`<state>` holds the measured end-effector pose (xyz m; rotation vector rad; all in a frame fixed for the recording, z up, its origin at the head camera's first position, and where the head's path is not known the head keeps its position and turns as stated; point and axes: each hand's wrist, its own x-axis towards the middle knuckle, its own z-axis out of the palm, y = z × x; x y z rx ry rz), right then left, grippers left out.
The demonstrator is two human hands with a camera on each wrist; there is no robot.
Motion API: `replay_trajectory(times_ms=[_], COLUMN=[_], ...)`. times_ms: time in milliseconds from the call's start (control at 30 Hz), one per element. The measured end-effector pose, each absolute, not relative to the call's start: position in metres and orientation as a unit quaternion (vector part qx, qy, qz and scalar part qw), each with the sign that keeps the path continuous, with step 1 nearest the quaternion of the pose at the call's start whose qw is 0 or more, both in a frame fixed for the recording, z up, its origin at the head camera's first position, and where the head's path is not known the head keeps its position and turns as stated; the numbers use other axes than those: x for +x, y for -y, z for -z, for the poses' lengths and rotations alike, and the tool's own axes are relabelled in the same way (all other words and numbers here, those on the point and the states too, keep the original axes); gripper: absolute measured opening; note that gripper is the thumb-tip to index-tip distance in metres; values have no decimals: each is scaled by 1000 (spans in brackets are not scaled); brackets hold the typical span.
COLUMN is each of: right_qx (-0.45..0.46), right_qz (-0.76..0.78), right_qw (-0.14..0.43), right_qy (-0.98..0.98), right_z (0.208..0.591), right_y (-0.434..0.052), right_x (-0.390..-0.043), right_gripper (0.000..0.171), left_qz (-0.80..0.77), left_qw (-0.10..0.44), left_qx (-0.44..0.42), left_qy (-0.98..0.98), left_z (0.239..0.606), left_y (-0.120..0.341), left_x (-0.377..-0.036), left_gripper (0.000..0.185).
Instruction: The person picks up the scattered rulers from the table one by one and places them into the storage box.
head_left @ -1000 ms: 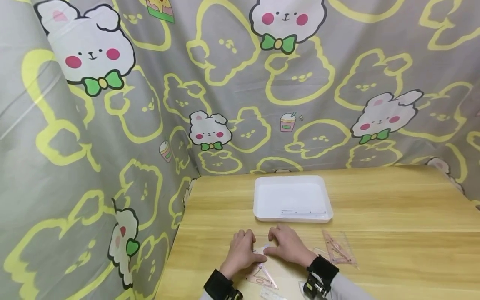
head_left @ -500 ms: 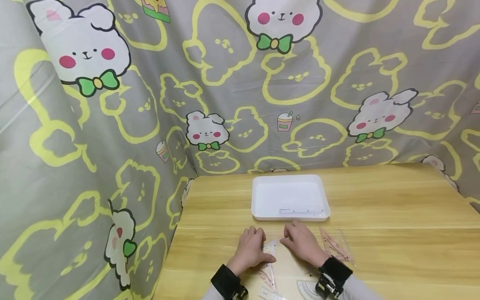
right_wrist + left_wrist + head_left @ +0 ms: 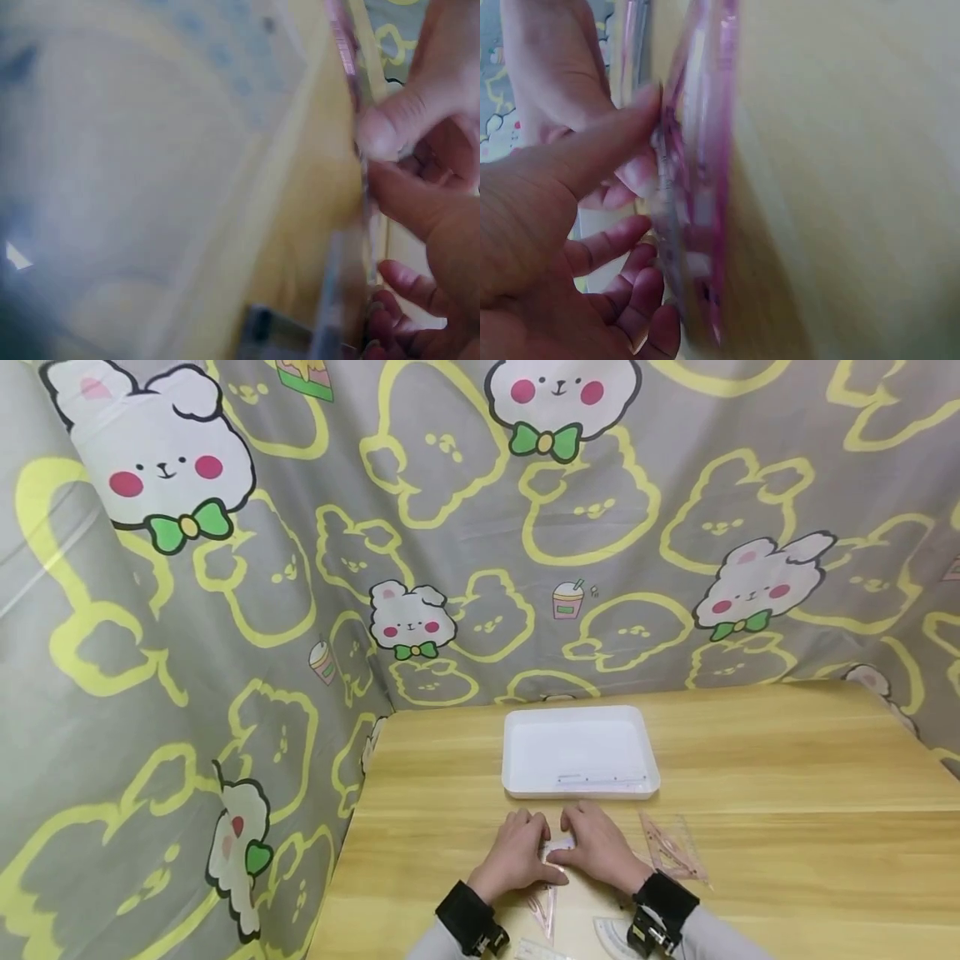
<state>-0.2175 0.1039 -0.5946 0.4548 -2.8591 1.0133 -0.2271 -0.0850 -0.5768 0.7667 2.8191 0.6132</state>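
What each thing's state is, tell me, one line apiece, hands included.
Left hand, pinching
Right hand, pinching
Pink-marked set square, gripped by both hands
White tray, upright on the wood-grain table
Clear ruler, lying inside the tray
Second set square, lying unheld
Protractor, lying flat, partly hidden
Clear marked strip, cut off by the head view's bottom edge

The triangle point(image 3: 545, 910) looks glossy plastic, the tray point(image 3: 577, 745) smooth plastic, the table point(image 3: 787, 760) wood-grained.
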Motion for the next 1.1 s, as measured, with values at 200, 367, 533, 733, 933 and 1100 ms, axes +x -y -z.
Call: replay_trajectory(times_ms=[200,367,533,733,933,1100], right_qx=[122,135,153,162,182,220], right_qz=[-338,-335,-321,-306,-295,-272], right_qw=[24,40,41,51,66,98], right_qy=[933,932,934,937,936,932], right_z=[592,592,595,594,594,595], right_y=[-108,-109,-109,-106,-105,-108], right_x=[-217,-218,-218,-220,-220,-220], right_gripper=[46,45,43,44,45,47], left_qz=[-221,-217,-172,-141,-121,-108], left_qw=[80,86,76,38,53,70], left_qx=[222,233,264,262,270,285], left_qy=[-946,-944,-946,-954,-954,-950], left_z=[580,579,581,581,578,578], left_y=[91,91,83,75,75,75], left_x=[-224,-227,-224,-223,-227,-230], left_gripper=[57,52,58,58,57,57])
